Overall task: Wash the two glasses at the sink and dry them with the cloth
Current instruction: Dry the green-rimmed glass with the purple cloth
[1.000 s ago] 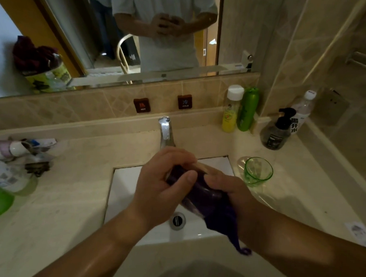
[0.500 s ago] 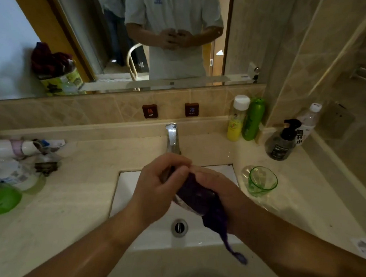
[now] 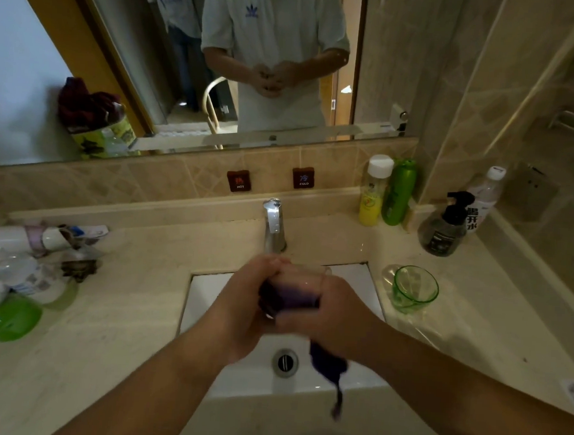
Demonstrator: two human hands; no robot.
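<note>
Over the white sink basin (image 3: 208, 299), both hands meet on a clear glass (image 3: 304, 278) that lies roughly level, its long axis running left to right between them. The left hand (image 3: 241, 309) curls round one end; the right hand (image 3: 335, 314) grips the other through a purple cloth (image 3: 289, 297), whose tail hangs toward the drain (image 3: 284, 362). The green glass (image 3: 415, 289) stands upright and apparently empty on the counter (image 3: 124, 308), nearer the right hand.
</note>
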